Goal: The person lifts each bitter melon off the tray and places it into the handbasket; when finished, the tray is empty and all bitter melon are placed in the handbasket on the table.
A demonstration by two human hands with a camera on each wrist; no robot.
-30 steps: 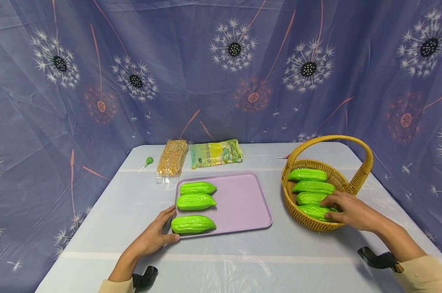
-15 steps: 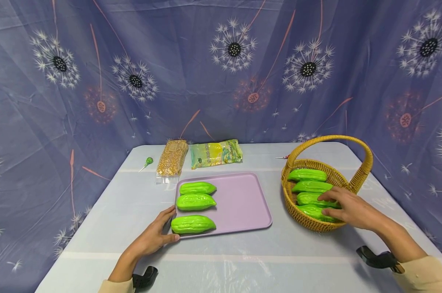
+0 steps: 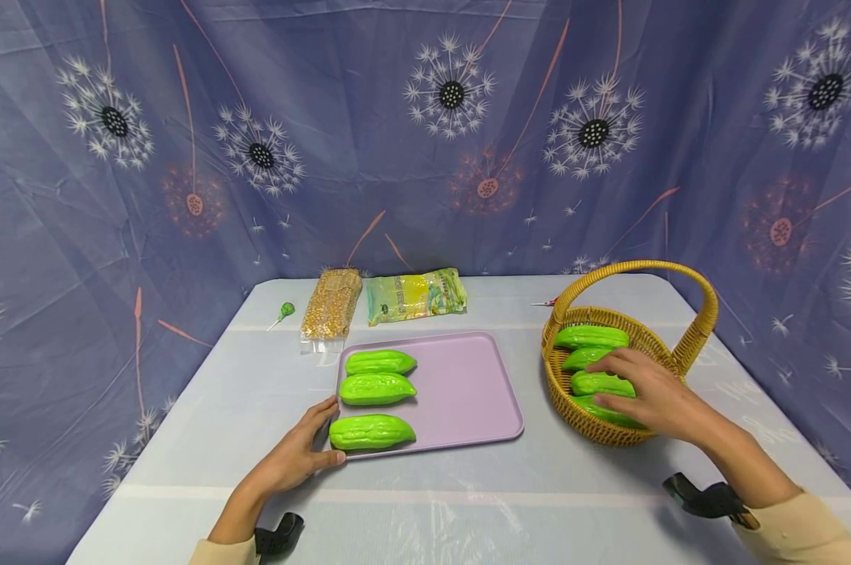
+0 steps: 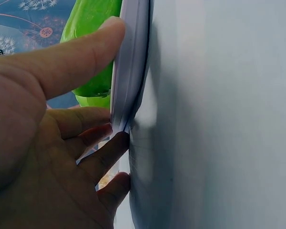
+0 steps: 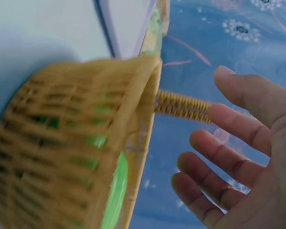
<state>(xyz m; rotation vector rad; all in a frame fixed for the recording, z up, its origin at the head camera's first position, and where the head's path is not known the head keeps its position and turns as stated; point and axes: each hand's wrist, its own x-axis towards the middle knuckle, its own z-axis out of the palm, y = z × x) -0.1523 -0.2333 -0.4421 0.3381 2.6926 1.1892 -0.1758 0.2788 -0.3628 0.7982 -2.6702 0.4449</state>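
My left hand [image 3: 300, 449] rests at the near-left corner of a lilac tray [image 3: 467, 392], the thumb on its rim and the other fingers along its left side. Three bumpy green bitter melons lie on the tray's left half, the nearest melon [image 3: 372, 432] close to the thumb. Over the right side of a wicker basket [image 3: 559, 404], my right hand [image 3: 654, 396] hovers with spread fingers and holds nothing. Several more bitter melons lie in a row inside, the farthest melon [image 3: 591, 337] in full view, the nearer ones partly hidden by the hand.
The basket's tall handle [image 3: 637, 267] arches above it, beside the right hand. Behind the tray lie a bag of corn kernels [image 3: 332, 306] and a yellow-green packet [image 3: 416, 297]. A green lollipop [image 3: 287, 311] lies at left, a red-tipped one [image 3: 548, 303] behind the basket.
My right hand has lifted off the nearer melons in the basket and shifted left and away from me, its fingers still spread. The left hand, tray and melons have stayed put.
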